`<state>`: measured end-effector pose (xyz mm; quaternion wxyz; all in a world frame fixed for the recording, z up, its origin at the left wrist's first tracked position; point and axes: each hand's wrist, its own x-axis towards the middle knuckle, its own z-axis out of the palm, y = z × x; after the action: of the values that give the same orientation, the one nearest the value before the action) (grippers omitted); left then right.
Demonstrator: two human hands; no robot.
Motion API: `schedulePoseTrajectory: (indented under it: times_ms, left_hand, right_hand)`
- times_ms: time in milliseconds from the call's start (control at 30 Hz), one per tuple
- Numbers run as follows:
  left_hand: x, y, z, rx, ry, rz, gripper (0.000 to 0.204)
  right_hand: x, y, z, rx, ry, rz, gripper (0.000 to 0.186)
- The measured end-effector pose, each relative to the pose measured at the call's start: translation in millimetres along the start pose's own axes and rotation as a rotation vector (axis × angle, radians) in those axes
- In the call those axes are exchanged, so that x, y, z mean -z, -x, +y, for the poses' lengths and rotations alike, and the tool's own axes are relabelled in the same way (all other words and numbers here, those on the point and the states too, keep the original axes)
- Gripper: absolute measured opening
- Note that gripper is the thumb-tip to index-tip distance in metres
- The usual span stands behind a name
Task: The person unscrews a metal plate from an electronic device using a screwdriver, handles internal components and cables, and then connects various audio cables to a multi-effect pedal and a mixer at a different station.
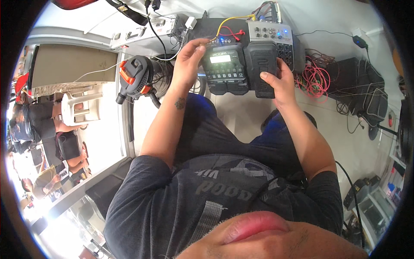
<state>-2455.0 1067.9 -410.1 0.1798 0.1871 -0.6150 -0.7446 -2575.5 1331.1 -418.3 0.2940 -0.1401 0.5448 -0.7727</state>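
A black multi-effects pedal (226, 71) with a lit screen and rows of small buttons is tilted up in front of me above my knees. Its ribbed foot treadle (261, 69) forms the right side. My right hand (280, 84) grips that side, thumb on the front and fingers behind the edge. At the pedal's upper left corner, my left hand (192, 58) is closed, thumb and index finger pinched where a yellow cable (228, 19) ends; the plug itself is hidden. A short red cable (232, 33) lies just behind the pedal's top edge.
Behind the pedal sits a grey audio mixer (271, 32) with blue lights. Pink coiled cables (312, 80) lie at right. On the left stand a black and orange vacuum cleaner (140, 75) and a silver case (146, 32). Beyond glass are a white plastic stool (75, 108) and other people.
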Motion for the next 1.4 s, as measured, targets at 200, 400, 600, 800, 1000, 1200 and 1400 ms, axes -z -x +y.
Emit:
schedulePoseTrajectory:
  times_ms: [200,400,600,800,1000,1200,1400]
  left_hand:
    - [-13,17,0,0.069,-0.021,0.258,0.033]
    - [16,20,-22,0.183,0.277,0.211,0.038]
    - [56,-7,-40,0.187,0.272,0.27,0.042]
    - [63,-38,-45,0.106,-0.419,0.395,0.05]
    - [86,-61,-61,0.075,-0.641,0.349,0.052]
    - [82,-62,-58,-0.003,-0.642,0.279,0.048]
    - [71,-49,-51,-0.096,-0.544,0.297,0.046]
  right_hand:
    - [-6,0,6,-0.048,-0.085,0.048,0.056]
    - [-41,-21,12,-0.051,-0.098,0.015,0.055]
    - [-55,-79,60,-0.064,0.561,0.07,0.051]
    - [-57,-86,89,-0.022,0.35,0.149,0.051]
    - [-78,-83,94,-0.006,0.469,0.298,0.054]
    - [-94,-81,72,-0.098,0.818,0.359,0.069]
    - [-93,-88,69,-0.048,0.892,0.397,0.072]
